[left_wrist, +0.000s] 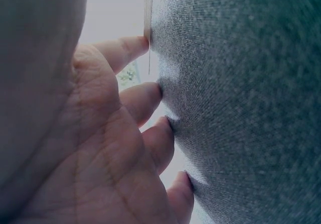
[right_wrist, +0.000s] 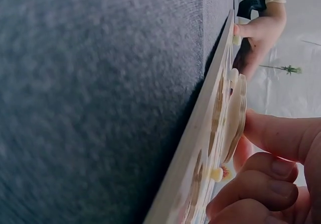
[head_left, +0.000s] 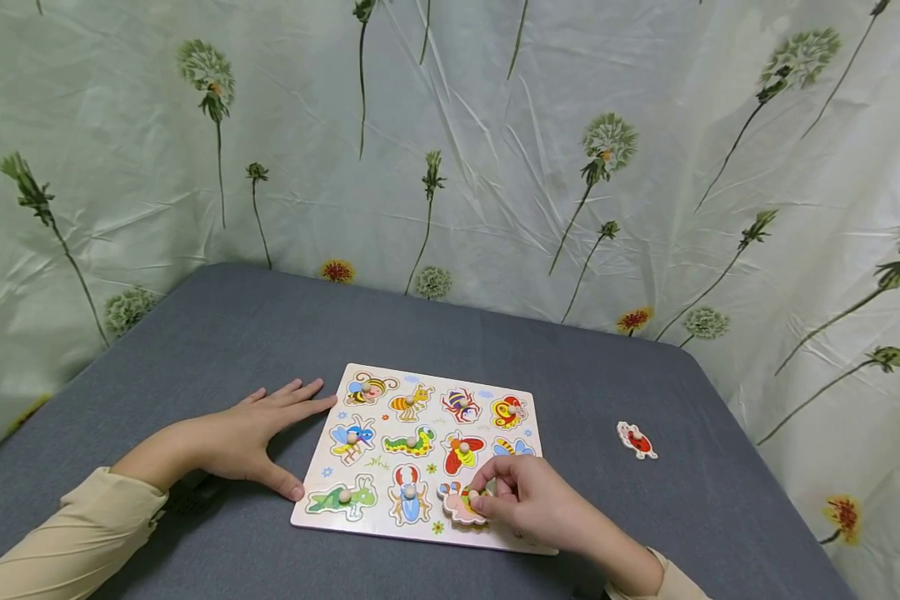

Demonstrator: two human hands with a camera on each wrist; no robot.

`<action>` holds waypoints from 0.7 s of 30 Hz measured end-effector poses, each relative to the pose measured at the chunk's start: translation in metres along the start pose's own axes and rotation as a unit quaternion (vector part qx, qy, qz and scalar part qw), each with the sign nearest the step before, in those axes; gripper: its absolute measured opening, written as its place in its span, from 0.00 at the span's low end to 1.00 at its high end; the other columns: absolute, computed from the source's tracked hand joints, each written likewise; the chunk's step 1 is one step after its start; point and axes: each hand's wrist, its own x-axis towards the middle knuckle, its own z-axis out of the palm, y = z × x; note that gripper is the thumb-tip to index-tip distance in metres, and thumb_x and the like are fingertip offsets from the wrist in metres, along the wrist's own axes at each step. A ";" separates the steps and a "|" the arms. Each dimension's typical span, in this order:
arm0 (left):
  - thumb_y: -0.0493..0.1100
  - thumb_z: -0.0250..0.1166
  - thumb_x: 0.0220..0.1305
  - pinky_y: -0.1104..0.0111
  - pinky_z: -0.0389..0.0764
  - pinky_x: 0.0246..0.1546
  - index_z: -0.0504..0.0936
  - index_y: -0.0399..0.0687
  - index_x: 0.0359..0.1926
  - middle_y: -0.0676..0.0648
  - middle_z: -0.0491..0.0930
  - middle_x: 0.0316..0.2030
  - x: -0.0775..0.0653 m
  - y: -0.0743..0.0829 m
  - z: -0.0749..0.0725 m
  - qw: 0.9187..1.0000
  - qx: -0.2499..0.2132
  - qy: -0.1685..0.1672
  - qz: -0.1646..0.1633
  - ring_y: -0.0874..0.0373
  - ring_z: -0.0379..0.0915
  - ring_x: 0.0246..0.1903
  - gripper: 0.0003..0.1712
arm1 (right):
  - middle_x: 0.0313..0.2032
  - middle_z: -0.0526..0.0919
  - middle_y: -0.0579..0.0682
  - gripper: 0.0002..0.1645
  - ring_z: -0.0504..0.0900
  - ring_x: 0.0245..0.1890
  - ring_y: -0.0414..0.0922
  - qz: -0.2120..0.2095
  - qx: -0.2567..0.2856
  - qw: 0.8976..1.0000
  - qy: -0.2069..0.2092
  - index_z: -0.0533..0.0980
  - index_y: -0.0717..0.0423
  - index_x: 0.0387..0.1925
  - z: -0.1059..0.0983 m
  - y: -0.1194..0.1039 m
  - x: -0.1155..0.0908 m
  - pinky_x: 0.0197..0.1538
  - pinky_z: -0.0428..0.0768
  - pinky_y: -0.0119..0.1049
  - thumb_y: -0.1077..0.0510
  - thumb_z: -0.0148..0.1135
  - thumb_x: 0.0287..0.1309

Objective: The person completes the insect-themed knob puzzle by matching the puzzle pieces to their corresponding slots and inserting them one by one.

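Observation:
A wooden peg puzzle board [head_left: 378, 462] with brightly coloured insect pieces lies on the table. My right hand [head_left: 536, 500] pinches the knob of a pink puzzle piece [head_left: 456, 507] between thumb and fingers, over the board's near right part. In the right wrist view that puzzle piece [right_wrist: 235, 118] stands tilted, raised above the board's surface. Fingers of the right hand partly cover it and the near right corner. My left hand [head_left: 243, 437] lies spread at the board's left edge, thumb touching the near corner. Its fingertips [left_wrist: 153, 91] press on the cloth in the left wrist view.
A red ladybird puzzle piece [head_left: 637, 440] lies apart on the table, right of the board. Dark grey cloth covers the table [head_left: 270, 333]. Behind its far edge hangs a pale curtain [head_left: 307, 167] printed with dandelions.

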 end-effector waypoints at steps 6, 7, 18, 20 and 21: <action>0.73 0.82 0.46 0.23 0.37 0.75 0.57 0.59 0.86 0.36 0.45 0.87 0.000 -0.001 0.000 1.000 0.000 0.000 -0.001 0.26 0.36 0.84 0.72 | 0.17 0.67 0.39 0.09 0.62 0.16 0.30 -0.011 0.003 1.000 0.000 0.85 0.57 0.40 0.002 0.001 -0.001 0.21 0.57 0.25 0.56 0.75 0.65; 0.73 0.82 0.46 0.23 0.37 0.75 0.57 0.59 0.86 0.36 0.45 0.87 0.000 -0.001 0.000 1.000 0.000 0.000 -0.001 0.26 0.36 0.84 0.72 | 0.17 0.67 0.39 0.09 0.62 0.16 0.30 -0.014 0.001 1.000 -0.001 0.85 0.57 0.40 0.002 0.001 -0.001 0.21 0.57 0.26 0.56 0.75 0.65; 0.72 0.82 0.46 0.23 0.37 0.75 0.57 0.58 0.86 0.35 0.45 0.87 0.000 0.000 -0.001 1.000 -0.002 -0.001 0.001 0.26 0.35 0.84 0.72 | 0.17 0.68 0.39 0.06 0.63 0.17 0.29 -0.025 -0.019 1.000 0.002 0.85 0.52 0.38 0.005 0.004 0.000 0.22 0.59 0.26 0.56 0.75 0.64; 0.72 0.82 0.46 0.22 0.36 0.75 0.57 0.58 0.86 0.35 0.45 0.87 0.000 0.000 -0.001 1.000 -0.002 -0.001 0.002 0.26 0.35 0.84 0.72 | 0.17 0.68 0.39 0.05 0.63 0.17 0.29 -0.026 -0.021 0.999 0.002 0.85 0.51 0.37 0.005 0.004 0.000 0.23 0.60 0.26 0.56 0.76 0.64; 0.72 0.82 0.46 0.23 0.36 0.75 0.57 0.57 0.86 0.35 0.45 0.87 0.000 0.000 -0.001 1.000 -0.003 -0.001 0.002 0.26 0.35 0.84 0.72 | 0.17 0.68 0.39 0.05 0.63 0.17 0.29 -0.026 -0.022 0.999 0.003 0.85 0.50 0.37 0.005 0.004 -0.001 0.23 0.60 0.26 0.56 0.76 0.64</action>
